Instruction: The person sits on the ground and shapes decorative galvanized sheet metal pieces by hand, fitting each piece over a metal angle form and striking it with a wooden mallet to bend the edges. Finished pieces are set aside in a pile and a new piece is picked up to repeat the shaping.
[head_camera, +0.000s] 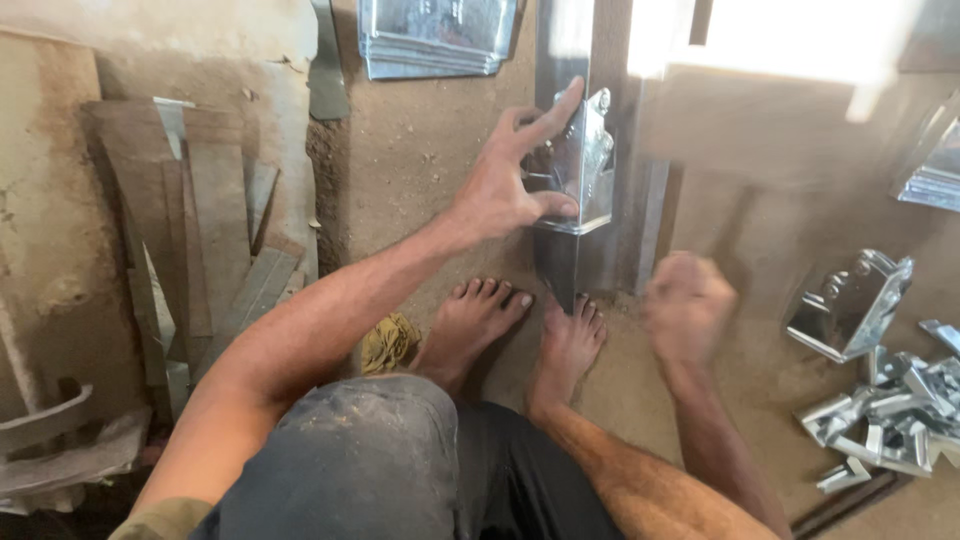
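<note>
dusty dark-trousered knee (360, 450) sits nearest, beyond it the left hand (510, 185) spreads its fingers (555, 110) over a shiny folded sheet-metal bracket (585, 165) against an upright steel channel (580, 50), while the blurred right hand (688, 305) looks curled into a fist.

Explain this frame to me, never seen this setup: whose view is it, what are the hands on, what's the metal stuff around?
There is no machine here: one camera sits on a person's head and looks down at their own arms, knees and bare feet on a dirt floor.

The left hand presses a shiny folded metal bracket against an upright metal channel, fingers spread over it. The right hand is a blurred fist lower right; whether it holds anything cannot be told.

Around them: a pile of similar brackets at right, flat metal sheets at top, wooden scraps at left, a yellowish rag by the feet.
</note>
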